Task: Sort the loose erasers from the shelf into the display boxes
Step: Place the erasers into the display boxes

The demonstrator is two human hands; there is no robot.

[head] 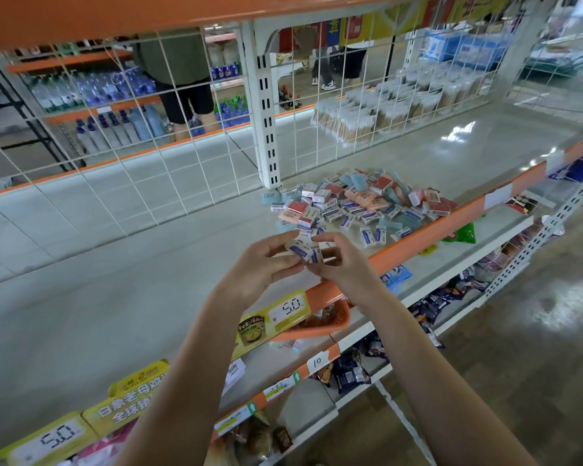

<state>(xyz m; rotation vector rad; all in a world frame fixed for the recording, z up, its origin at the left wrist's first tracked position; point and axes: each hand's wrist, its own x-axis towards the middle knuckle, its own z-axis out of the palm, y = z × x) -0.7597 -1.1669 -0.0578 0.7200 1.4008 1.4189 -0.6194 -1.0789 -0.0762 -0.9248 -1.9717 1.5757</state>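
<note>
A heap of loose erasers [360, 196] in white, blue, pink and red wrappers lies on the pale shelf [122, 270], right of a white upright post. Just in front of the heap, above the shelf's orange front edge, my left hand [263, 264] and my right hand [344, 260] meet. Between their fingers they hold a small bunch of white-and-blue erasers [305, 251]. I see no display boxes in this view.
A white wire grid [148, 136] backs the shelf, with the post [265, 105] in the middle. An orange basket [323, 317] sits on the lower shelf under my hands. Price tags line the shelf edges. A person stands in the aisle behind the grid.
</note>
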